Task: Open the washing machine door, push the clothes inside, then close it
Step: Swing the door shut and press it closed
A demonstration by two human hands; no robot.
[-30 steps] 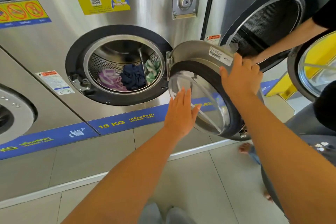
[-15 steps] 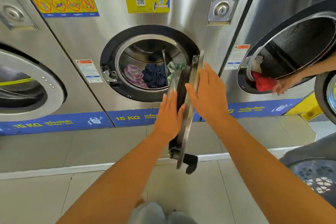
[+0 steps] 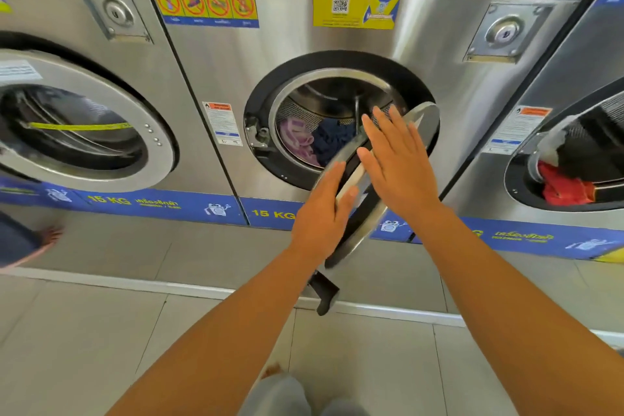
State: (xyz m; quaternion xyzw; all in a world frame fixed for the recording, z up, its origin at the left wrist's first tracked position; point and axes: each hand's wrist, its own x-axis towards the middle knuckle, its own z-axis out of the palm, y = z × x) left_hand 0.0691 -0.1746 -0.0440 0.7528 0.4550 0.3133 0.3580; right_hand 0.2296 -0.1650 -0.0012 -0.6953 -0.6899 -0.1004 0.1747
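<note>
The middle washing machine point(image 3: 337, 40) has its round drum opening point(image 3: 337, 91) uncovered. Purple clothes point(image 3: 297, 140) and dark blue clothes point(image 3: 332, 142) lie inside the drum. The steel door point(image 3: 426, 121), hinged on the right, stands about half swung and is seen nearly edge-on. Its black handle point(image 3: 325, 295) hangs at the lower end. My left hand point(image 3: 320, 209) lies flat along the door's near rim, thumb on the edge. My right hand point(image 3: 395, 159) presses flat, fingers spread, on the door's outer face.
The machine on the left point(image 3: 84, 125) has its door shut. On the right, another machine point(image 3: 567, 152) is open with a red cloth point(image 3: 564, 187) at its mouth. Someone's bare foot point(image 3: 50, 236) stands at far left on the tiled step point(image 3: 202, 287).
The door has swung from wide open on the right towards the drum opening, with both my hands following on it. The view has shifted right and closer.
</note>
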